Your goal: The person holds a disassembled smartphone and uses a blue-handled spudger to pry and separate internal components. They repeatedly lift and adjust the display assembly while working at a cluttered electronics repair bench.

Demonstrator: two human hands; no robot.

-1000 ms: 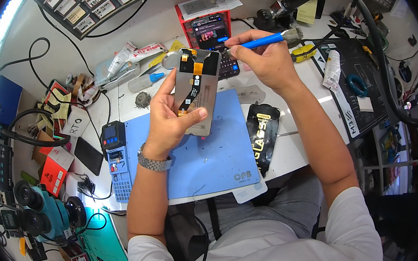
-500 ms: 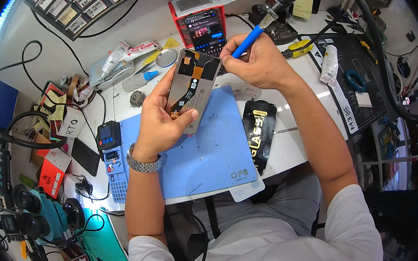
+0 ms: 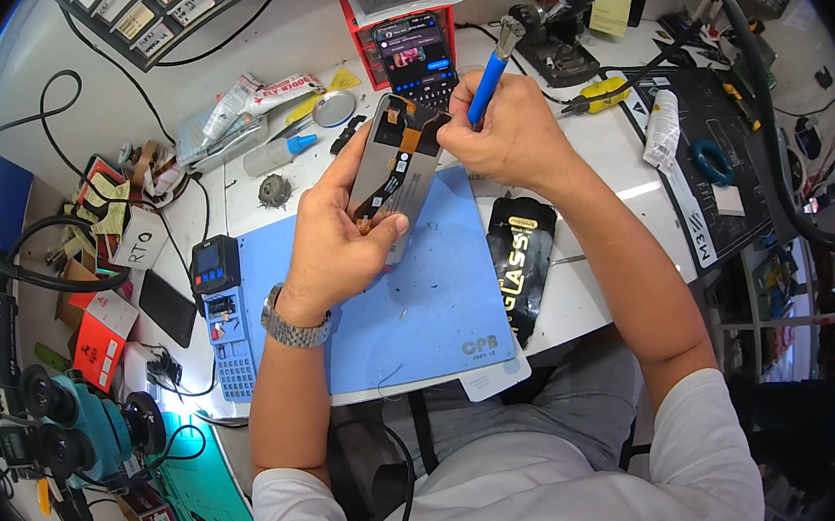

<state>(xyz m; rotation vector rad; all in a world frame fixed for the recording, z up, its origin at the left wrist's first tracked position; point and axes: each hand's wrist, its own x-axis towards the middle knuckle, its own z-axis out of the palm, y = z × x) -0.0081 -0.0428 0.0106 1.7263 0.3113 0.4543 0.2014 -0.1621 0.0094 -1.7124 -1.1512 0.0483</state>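
A phone display panel (image 3: 420, 182), grey-backed with black film and orange flex cables, is tilted upright in my left hand (image 3: 330, 234). My left thumb presses on its lower back, and the fingers wrap behind its left edge. Close at the panel's upper right corner, my right hand (image 3: 522, 140) is closed around a blue-handled brush (image 3: 489, 88), bristles pointing up and away. The right thumb and fingertip pinch at the black film by that corner; what exactly they grip is too small to tell. Below both hands lies a blue work mat (image 3: 392, 313).
Behind the panel, a lit phone (image 3: 415, 60) leans against a red box (image 3: 361, 35). A black pouch (image 3: 526, 265) lies right of the mat, a blue tool holder (image 3: 228, 329) left. A clear bottle (image 3: 277, 156) and a teal microscope (image 3: 91, 422) stand at left.
The brush has swung more upright in my right hand. Both hands and the display panel have shifted slightly to the right, uncovering a black part on the table behind my left fingers.
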